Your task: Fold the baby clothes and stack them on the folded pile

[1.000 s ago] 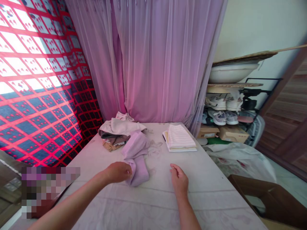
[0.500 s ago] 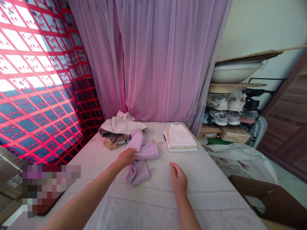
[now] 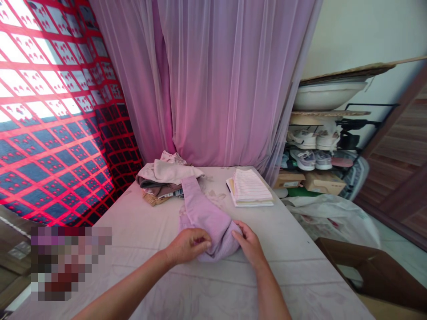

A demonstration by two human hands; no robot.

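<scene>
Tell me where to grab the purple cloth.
Probably pinch the narrow far end of the lilac cloth, coming from above: it lies flat and free near the clothes pile, while the wide near part sits bunched between the left hand and right hand.

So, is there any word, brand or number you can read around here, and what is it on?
None can be read.
The label on the cardboard box under the sneakers: too small to read.
</scene>
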